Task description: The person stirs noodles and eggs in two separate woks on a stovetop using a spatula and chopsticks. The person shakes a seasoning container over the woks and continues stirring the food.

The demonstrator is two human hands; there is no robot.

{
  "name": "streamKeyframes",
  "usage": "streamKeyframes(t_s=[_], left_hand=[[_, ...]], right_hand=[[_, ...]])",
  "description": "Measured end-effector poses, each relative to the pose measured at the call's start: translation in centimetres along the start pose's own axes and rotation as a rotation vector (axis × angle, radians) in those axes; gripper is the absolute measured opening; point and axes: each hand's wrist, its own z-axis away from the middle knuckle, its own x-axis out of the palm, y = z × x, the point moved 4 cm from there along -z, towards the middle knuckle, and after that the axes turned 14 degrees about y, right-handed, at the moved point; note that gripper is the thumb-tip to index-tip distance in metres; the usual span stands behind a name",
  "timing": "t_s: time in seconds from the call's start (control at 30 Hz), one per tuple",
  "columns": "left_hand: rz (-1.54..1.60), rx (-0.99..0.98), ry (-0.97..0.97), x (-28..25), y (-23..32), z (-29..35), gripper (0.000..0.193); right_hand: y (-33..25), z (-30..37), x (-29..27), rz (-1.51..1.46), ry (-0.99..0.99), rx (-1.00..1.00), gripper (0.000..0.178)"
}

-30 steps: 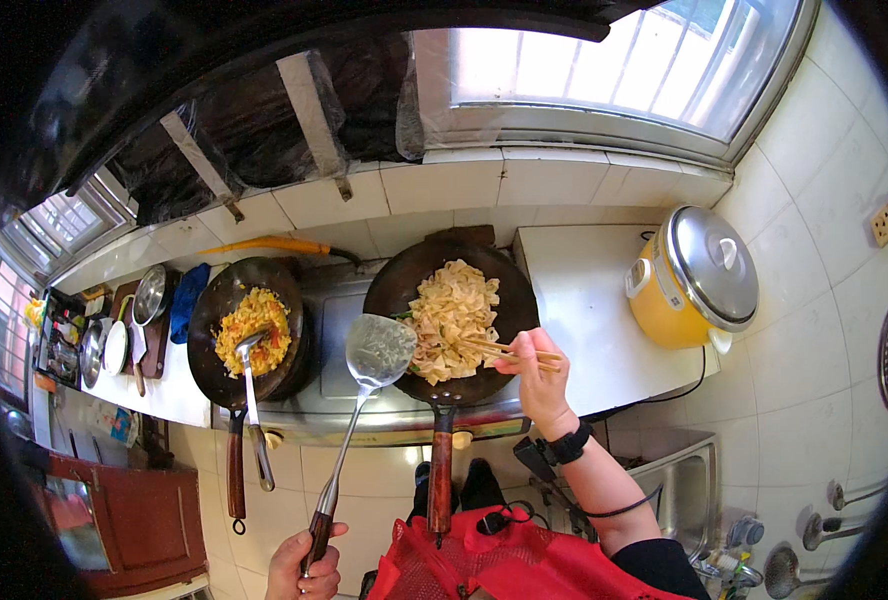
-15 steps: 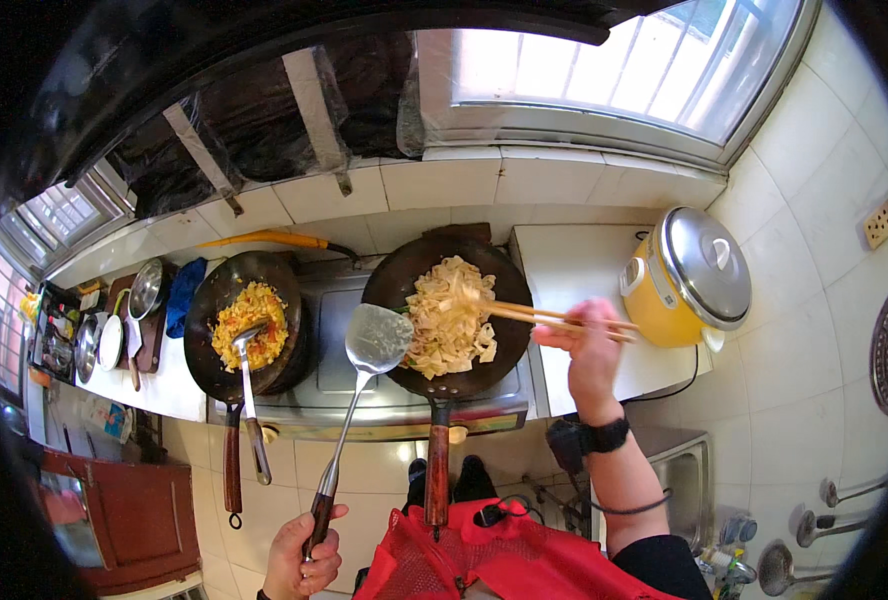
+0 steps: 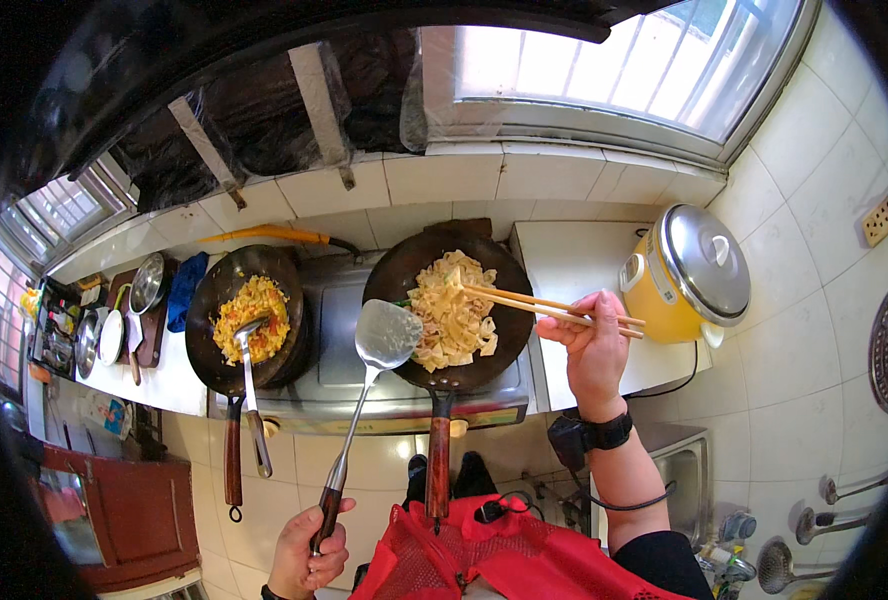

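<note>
A dark wok (image 3: pixel 504 330) on the right burner holds pale flat noodles (image 3: pixel 449 315). My right hand (image 3: pixel 594 345) grips a pair of wooden chopsticks (image 3: pixel 534 303), whose tips reach into the noodles from the right. My left hand (image 3: pixel 309 545), low near my red apron, holds the handle of a long metal spatula (image 3: pixel 384 335); its blade hovers at the wok's left rim. A second wok (image 3: pixel 209 300) on the left burner holds yellow fried rice with a ladle (image 3: pixel 249 350) resting in it.
A yellow rice cooker (image 3: pixel 689 275) with a metal lid stands on the white counter to the right. Pots, lids and a blue cloth (image 3: pixel 184 290) crowd the counter at far left. A sink (image 3: pixel 679 480) and hanging utensils lie at the lower right. A window is above.
My right hand moved right, from over the wok to beside its right rim, drawing the chopsticks back so only their tips stay in the noodles. The spatula stayed near the wok's left rim.
</note>
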Motion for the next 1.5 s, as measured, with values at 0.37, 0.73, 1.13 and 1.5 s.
streamKeyframes(t_s=[0.37, 0.73, 1.13, 1.5], left_hand=[[-0.022, 0.036, 0.022, 0.3, 0.0, 0.4, 0.044], [-0.062, 0.047, 0.045, 1.0, 0.5, 0.1, 0.045], [-0.053, 0.052, 0.018, 0.8, 1.0, -0.5, 0.042], [-0.109, 0.048, 0.072, 1.0, 1.3, -0.6, 0.038]], right_hand=[[3.4, 0.5, -1.4, 0.505, -0.049, -0.045, 0.023], [5.7, 1.5, -0.7, 0.528, -0.132, -0.262, 0.026], [3.3, 0.9, 0.3, 0.445, -0.149, -0.104, 0.023], [0.8, 1.6, 1.8, 0.272, -0.109, -0.284, 0.028]])
